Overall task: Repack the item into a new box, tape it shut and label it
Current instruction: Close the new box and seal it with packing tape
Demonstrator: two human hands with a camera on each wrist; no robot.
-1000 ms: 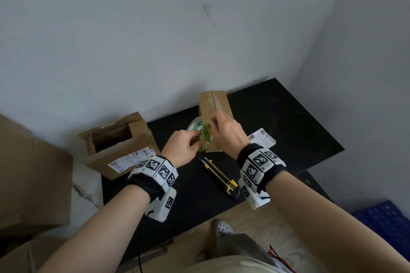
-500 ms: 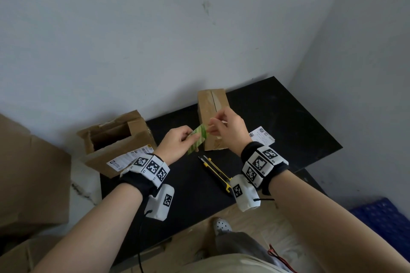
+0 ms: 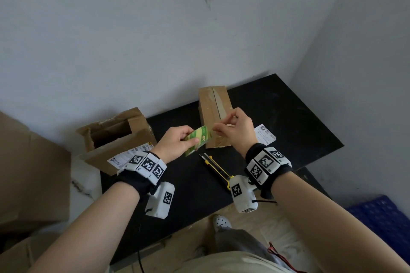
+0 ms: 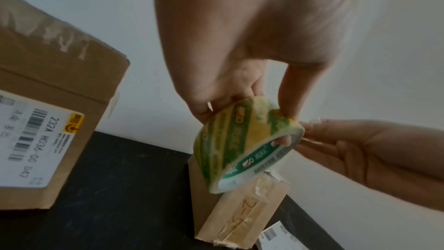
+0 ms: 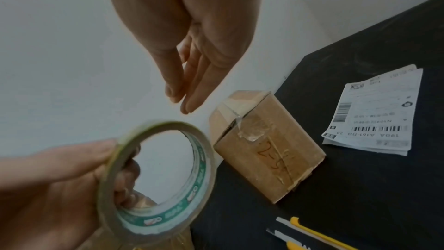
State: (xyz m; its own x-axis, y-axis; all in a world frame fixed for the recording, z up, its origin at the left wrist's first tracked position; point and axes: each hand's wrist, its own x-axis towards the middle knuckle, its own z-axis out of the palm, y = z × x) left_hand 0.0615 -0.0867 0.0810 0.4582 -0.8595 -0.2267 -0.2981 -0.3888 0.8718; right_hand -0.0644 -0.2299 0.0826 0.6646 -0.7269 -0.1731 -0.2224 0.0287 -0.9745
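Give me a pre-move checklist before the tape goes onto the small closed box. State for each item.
1. Tape roll held firmly by left hand: ok.
2. Free tape end pinched by right hand: cannot tell; the fingertips pinch together beside the roll, but no strip shows clearly.
3. Small box flaps closed: ok, though old tape scraps remain on it.
4. Box resting flat on black table: ok.
5. Utility knife within reach for cutting: ok, it lies on the table between the wrists.
6. Label sheet ready: ok, beside the box.
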